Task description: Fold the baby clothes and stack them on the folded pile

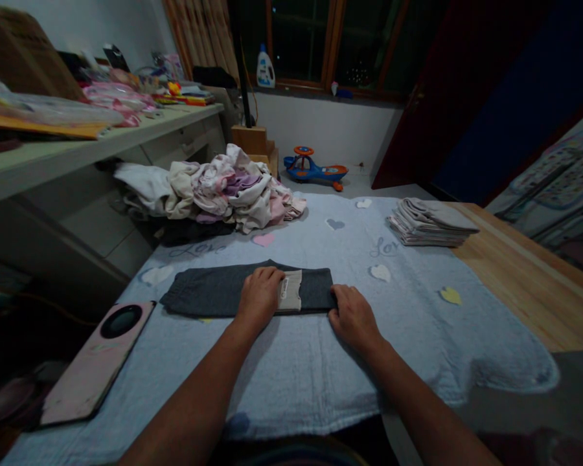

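Head view: We pinch folded dark-gray trousers (214, 291) at one end with our right hand (354, 316); under our left hand's fingers (267, 274), whose grip we cannot tell, a beige patch (291, 291) lies partly hidden.

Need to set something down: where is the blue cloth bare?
Bare cloth lies between the right hand and the folded stack, and between the forearms. Crowded: clothes heap far left, phone near left, dark garment mid-cloth.
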